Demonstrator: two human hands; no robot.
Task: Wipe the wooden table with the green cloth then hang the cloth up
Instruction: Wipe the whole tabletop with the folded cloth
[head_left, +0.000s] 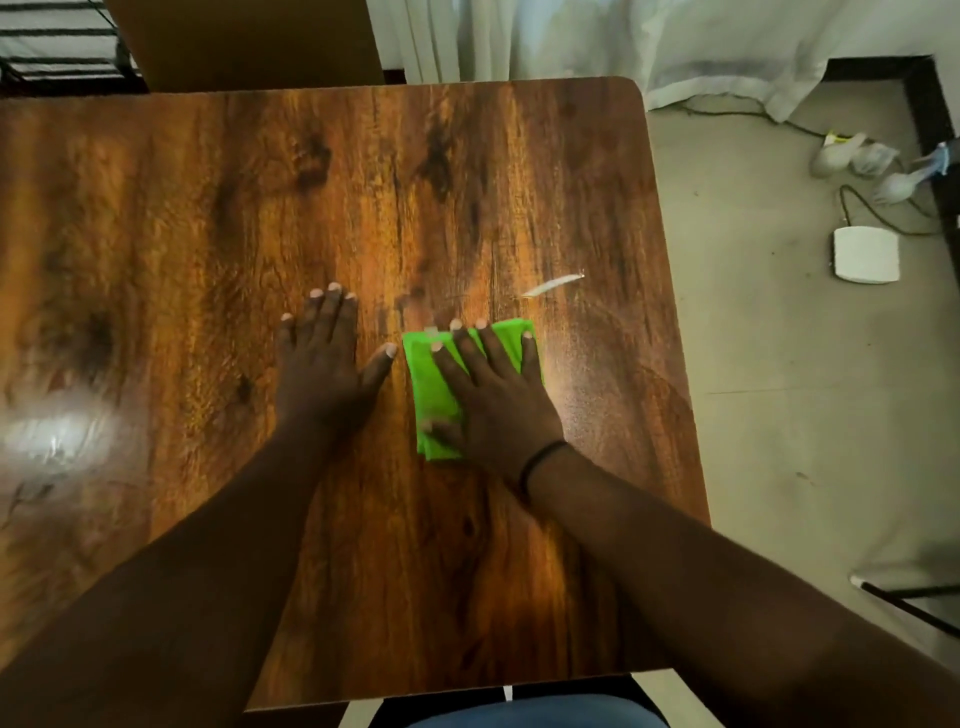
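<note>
On the wooden desk (208, 208), the right hand (493, 400) presses the green cloth (434, 384) flat, fingers spread; the left hand (324, 364) lies spread beside it. Uneven pressure could bunch the folded cloth.

One view only, head-worn, wide-angle. Looks steeply down and forward from above the near edge of the wooden table (467, 182), close enough that both forearms enter from the bottom corners. Tabletop fills most of the frame, its far edge near the top, right edge running down the right side. Floor (779, 364) shows along the right; white curtain (675, 47) across the top. Edges bend with lens distortion.
</note>
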